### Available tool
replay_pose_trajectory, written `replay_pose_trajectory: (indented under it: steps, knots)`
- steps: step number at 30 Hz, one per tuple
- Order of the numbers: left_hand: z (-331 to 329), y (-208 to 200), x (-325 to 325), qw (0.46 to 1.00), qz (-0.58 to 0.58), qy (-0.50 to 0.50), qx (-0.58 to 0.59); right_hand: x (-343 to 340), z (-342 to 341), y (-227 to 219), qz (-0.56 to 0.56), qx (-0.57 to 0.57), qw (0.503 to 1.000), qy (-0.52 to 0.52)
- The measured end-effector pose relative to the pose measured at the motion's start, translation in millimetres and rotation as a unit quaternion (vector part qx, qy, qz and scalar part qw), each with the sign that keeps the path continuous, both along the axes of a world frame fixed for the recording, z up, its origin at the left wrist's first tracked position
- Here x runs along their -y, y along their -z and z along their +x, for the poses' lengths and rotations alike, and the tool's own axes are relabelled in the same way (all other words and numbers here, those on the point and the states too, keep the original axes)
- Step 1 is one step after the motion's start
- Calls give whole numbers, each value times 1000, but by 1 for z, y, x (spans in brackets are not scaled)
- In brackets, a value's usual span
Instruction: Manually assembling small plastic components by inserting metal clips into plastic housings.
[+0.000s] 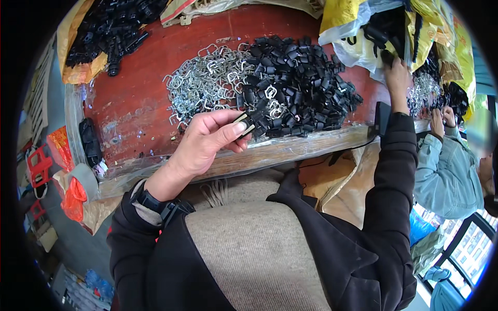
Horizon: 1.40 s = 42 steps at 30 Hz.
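My left hand (207, 140) pinches a small black plastic part (246, 126) with pale strips along its edges, just above the table's near edge. Behind it lies a heap of black plastic pieces (306, 83), touching a pile of bent silver metal hooks (199, 83) on its left. A few metal hooks rest on top of the black heap. My right arm stretches far to the right. There my right hand (397, 78) is at the mouth of a yellow and white plastic bag (358, 52), its fingers closed on a dark rounded part (387, 58). The fingertips are partly hidden.
The red table (135, 114) has a wooden front edge. An orange-lined sack (78, 72) of black fittings stands at the far left. At the right, another person's hands (441, 120) work beside more metal pieces (424, 93). A red stool (39, 166) stands on the left floor.
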State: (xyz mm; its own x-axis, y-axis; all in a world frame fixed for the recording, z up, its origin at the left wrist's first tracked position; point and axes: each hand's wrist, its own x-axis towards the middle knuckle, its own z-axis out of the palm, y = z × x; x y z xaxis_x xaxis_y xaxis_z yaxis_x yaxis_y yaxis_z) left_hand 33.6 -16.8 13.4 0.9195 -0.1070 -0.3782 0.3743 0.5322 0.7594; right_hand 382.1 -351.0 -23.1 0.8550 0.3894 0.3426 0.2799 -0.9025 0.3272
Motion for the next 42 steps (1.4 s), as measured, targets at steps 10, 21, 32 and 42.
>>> replay_pose_trajectory:
  steps: [10,21,32,42]
  knots:
    - [0,3,-1,999,-32,-7,-20,-15,-28,-9,83,-33,994,-69]
    - [-24,-3,3,995,-97,-29,-6,-128,-219,-68,266,-208,851,-402]
    - [-55,-14,-1,998,-63,-26,11,-161,-286,-85,252,-385,744,-484]
    - [-48,-8,-7,999,47,14,19,-167,-281,-80,303,-487,707,-414]
